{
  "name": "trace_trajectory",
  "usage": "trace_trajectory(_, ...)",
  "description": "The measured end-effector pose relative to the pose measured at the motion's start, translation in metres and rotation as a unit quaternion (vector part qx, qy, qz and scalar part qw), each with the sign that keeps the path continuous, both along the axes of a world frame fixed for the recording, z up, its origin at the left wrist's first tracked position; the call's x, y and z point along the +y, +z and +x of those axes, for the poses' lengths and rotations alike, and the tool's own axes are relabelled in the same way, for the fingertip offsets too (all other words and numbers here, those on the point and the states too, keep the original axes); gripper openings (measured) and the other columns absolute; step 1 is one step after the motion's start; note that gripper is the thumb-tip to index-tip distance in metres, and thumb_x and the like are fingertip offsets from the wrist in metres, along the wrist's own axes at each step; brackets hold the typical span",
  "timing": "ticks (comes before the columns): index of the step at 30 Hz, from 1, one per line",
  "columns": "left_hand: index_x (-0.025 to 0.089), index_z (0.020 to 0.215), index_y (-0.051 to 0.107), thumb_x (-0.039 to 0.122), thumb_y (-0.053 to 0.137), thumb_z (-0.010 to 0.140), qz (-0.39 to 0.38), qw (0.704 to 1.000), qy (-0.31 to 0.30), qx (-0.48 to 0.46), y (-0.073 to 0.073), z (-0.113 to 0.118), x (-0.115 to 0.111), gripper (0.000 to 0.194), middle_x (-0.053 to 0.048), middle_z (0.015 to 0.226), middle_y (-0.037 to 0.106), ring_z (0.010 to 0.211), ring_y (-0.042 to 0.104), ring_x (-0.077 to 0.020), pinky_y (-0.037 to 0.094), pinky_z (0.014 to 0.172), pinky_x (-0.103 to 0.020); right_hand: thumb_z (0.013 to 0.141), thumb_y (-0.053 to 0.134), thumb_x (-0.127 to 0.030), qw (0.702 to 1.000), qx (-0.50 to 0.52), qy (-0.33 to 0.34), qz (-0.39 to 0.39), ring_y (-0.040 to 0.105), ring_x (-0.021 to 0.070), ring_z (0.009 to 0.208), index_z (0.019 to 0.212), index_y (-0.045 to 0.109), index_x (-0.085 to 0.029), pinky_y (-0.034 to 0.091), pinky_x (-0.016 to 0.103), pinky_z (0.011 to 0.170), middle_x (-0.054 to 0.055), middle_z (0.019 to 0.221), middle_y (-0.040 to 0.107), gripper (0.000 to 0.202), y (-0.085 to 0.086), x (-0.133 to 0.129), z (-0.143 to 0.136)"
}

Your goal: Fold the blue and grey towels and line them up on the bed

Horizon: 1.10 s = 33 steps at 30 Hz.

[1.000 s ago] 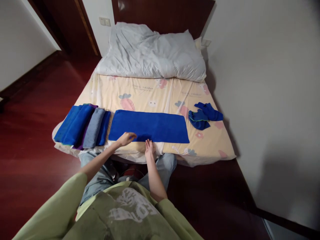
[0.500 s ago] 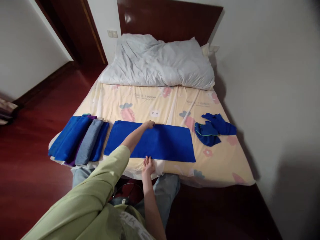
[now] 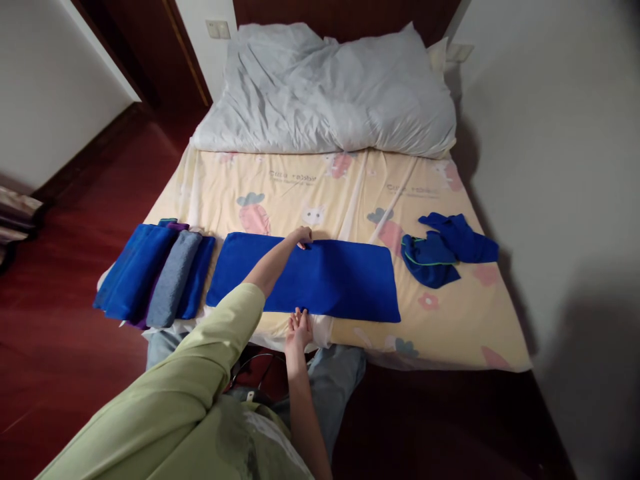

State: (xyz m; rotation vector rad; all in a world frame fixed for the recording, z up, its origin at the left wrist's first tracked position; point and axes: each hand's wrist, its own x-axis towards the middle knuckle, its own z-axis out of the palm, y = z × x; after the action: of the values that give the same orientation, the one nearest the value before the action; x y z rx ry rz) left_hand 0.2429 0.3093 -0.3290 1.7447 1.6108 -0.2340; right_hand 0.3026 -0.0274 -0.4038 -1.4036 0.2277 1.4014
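A blue towel [image 3: 355,280] lies spread as a long rectangle across the foot of the bed. My left hand [image 3: 301,236] reaches over it and pinches its far edge near the middle. At the near edge, opposite, my right hand [image 3: 299,329] is turned palm up with thumb and fingertips closed on the cloth. A faint ridge runs through the towel just right of both hands.
Several folded towels, blue, purple and a grey one [image 3: 173,280], lie side by side at the bed's left corner. Crumpled blue cloths [image 3: 435,257] lie on the right. A grey-white quilt [image 3: 325,100] is bunched by the headboard [image 3: 350,17]; the patterned sheet [image 3: 300,187] covers the bed.
The view has tilted down and shifted slightly. Both hands stay at the same opposite edges of the blue towel, which lies much as before.
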Motion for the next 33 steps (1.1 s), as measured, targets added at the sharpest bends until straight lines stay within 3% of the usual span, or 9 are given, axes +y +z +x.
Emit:
trace_trajectory(6, 0.011, 0.107, 0.076, 0.016, 0.065, 0.084, 0.013, 0.999, 0.023, -0.021, -0.004, -0.005, 0.002, 0.026, -0.004, 0.066, 0.074, 0.074, 0.074, -0.0151, 0.055, 0.079, -0.018, 0.082, 0.066, -0.051, 1.0, 0.004, 0.006, 0.013, 0.069, 0.0298, 0.118, 0.131, 0.061, -0.018, 0.053, 0.05, 0.101, 0.02, 0.137, 0.065, 0.059, 0.001, 0.002, 0.002)
trace_trajectory(11, 0.01, 0.107, 0.075, 0.015, 0.065, 0.086, 0.013, 0.998, 0.043, -0.045, -0.006, -0.008, -0.004, 0.024, -0.003, 0.06, 0.071, 0.065, 0.072, -0.0154, 0.056, 0.076, -0.02, 0.082, 0.064, -0.055, 0.998, -0.007, 0.045, 0.048, 0.067, 0.0302, 0.12, 0.126, 0.062, -0.02, 0.053, 0.05, 0.099, 0.018, 0.138, 0.065, 0.056, -0.004, 0.0, 0.003)
trace_trajectory(14, 0.008, 0.117, 0.07, 0.014, 0.061, 0.09, 0.03, 0.995, 0.065, -0.065, -0.003, -0.008, -0.004, 0.029, -0.006, 0.068, 0.073, 0.061, 0.071, -0.0162, 0.057, 0.071, -0.023, 0.081, 0.065, -0.055, 0.998, -0.018, 0.042, 0.052, 0.066, 0.0311, 0.123, 0.122, 0.063, -0.019, 0.053, 0.05, 0.099, 0.019, 0.137, 0.065, 0.054, -0.002, -0.002, 0.001)
trace_trajectory(18, 0.009, 0.127, 0.062, 0.014, 0.055, 0.095, 0.061, 0.99, 0.094, -0.088, 0.001, -0.011, -0.004, 0.034, -0.009, 0.08, 0.074, 0.058, 0.069, -0.0146, 0.056, 0.067, -0.023, 0.082, 0.067, -0.053, 0.999, -0.034, -0.009, 0.04, 0.068, 0.0316, 0.12, 0.117, 0.062, -0.015, 0.055, 0.048, 0.099, 0.022, 0.134, 0.066, 0.051, 0.006, -0.004, -0.005)
trace_trajectory(26, 0.01, 0.112, 0.068, 0.011, 0.057, 0.092, 0.094, 0.984, 0.103, -0.11, -0.002, -0.012, -0.016, 0.023, -0.002, 0.063, 0.066, 0.058, 0.064, -0.0127, 0.054, 0.073, -0.022, 0.08, 0.069, -0.061, 0.995, -0.077, 0.032, 0.05, 0.073, 0.0335, 0.109, 0.11, 0.062, -0.014, 0.059, 0.044, 0.088, 0.026, 0.127, 0.069, 0.056, 0.007, -0.004, -0.005)
trace_trajectory(33, 0.012, 0.111, 0.069, 0.008, 0.055, 0.086, 0.152, 0.973, 0.133, -0.116, 0.003, -0.012, -0.019, 0.029, -0.009, 0.087, 0.073, 0.076, 0.069, -0.017, 0.054, 0.083, -0.026, 0.083, 0.065, -0.057, 0.993, -0.097, 0.039, 0.048, 0.076, 0.0307, 0.094, 0.101, 0.064, -0.014, 0.059, 0.046, 0.084, 0.024, 0.114, 0.074, 0.047, 0.007, 0.001, 0.006)
